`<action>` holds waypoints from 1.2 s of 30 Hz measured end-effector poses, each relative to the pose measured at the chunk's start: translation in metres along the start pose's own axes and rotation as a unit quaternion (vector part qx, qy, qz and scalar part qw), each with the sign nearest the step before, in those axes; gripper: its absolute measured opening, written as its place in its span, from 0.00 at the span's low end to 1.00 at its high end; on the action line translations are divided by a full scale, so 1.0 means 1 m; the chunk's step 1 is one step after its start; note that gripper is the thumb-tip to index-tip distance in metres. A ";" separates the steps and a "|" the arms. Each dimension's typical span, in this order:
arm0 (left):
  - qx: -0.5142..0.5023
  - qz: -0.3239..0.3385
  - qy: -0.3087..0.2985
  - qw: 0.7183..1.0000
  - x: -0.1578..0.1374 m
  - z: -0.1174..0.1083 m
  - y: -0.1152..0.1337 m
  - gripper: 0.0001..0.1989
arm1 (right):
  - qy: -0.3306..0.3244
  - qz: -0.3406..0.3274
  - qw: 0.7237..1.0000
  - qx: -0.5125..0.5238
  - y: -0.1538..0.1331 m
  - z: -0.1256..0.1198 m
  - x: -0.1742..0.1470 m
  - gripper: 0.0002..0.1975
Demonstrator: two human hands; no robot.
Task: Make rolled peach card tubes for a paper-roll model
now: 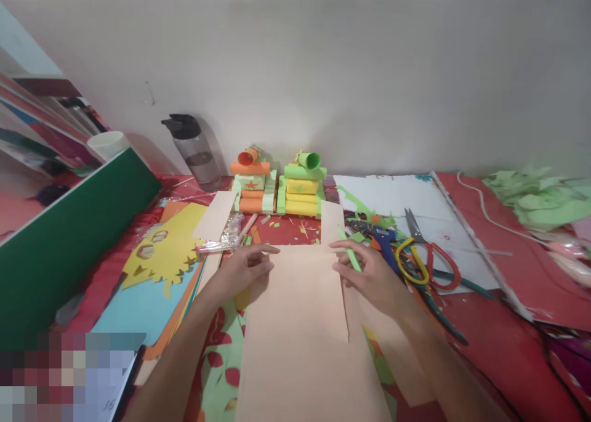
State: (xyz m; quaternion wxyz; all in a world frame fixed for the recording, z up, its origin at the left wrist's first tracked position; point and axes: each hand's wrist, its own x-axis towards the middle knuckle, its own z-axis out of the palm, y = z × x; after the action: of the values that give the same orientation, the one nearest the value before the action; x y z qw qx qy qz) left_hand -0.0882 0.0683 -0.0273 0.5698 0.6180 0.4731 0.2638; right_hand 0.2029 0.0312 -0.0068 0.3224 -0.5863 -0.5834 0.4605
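A large peach paper sheet (305, 323) lies in front of me, its right side showing a stepped cut edge. My left hand (247, 267) has curled fingers at the sheet's upper left corner, thumb and forefinger gripping its edge. Between the fingers of my right hand (369, 274) is a light green pen (354, 259), held slantwise while the fingertips touch the sheet's upper right edge. Small peach strips lie beyond the hands: one strip (216, 215) at the left, another strip (332, 219) at the right.
Paper-roll models, one orange (252, 185) and one green-yellow (302, 188), stand near the white partition (295, 83). Scissors (422, 252) and cutters (441, 314) lie right. A water bottle (196, 157), yellow cut paper (170, 243) and a green board (83, 237) are left.
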 end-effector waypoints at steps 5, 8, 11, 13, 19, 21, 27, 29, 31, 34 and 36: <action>0.002 -0.003 0.001 1.000 0.001 0.000 -0.003 0.17 | 0.001 -0.002 1.000 -0.015 0.001 0.001 0.000 0.17; 0.007 0.004 -0.001 1.000 0.001 -0.001 -0.004 0.17 | 0.006 0.007 1.000 -0.024 0.000 0.001 0.000 0.16; -0.013 0.010 -0.006 1.000 0.001 -0.002 -0.005 0.17 | 0.006 0.011 1.000 -0.026 0.001 0.002 0.000 0.16; -0.026 0.007 -0.010 1.000 0.001 -0.002 -0.004 0.17 | 0.003 0.006 1.000 -0.022 0.002 0.002 0.000 0.16; -0.053 -0.009 -0.020 0.998 0.002 -0.003 -0.005 0.17 | 0.001 0.000 1.000 -0.008 0.003 0.001 -0.001 0.16; -0.065 -0.010 -0.019 0.998 0.001 -0.003 -0.004 0.17 | 0.000 -0.002 1.000 -0.007 0.003 0.001 -0.001 0.18; -0.068 -0.014 -0.015 0.997 0.000 -0.002 -0.002 0.17 | 0.008 -0.012 1.000 0.015 0.002 0.003 -0.003 0.19; -0.057 -0.009 -0.017 0.998 0.001 -0.003 -0.004 0.18 | 0.008 -0.011 1.000 0.020 0.002 0.004 -0.003 0.19; -0.045 -0.005 -0.016 0.999 0.001 -0.004 -0.006 0.19 | 0.011 -0.006 1.000 0.024 0.001 0.005 -0.004 0.19; -0.034 0.001 -0.019 0.999 0.002 -0.006 -0.009 0.19 | 0.008 0.001 1.000 0.027 0.000 0.005 -0.003 0.19; -0.030 0.006 -0.024 0.999 0.001 -0.007 -0.008 0.18 | 0.004 0.005 1.000 0.029 -0.001 0.005 -0.003 0.19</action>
State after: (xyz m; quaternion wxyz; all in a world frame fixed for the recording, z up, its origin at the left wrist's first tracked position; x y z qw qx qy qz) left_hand -0.0957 0.0714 -0.0338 0.5972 0.6098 0.4478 0.2665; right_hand 0.1987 0.0274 -0.0075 0.3390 -0.5817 -0.5656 0.4763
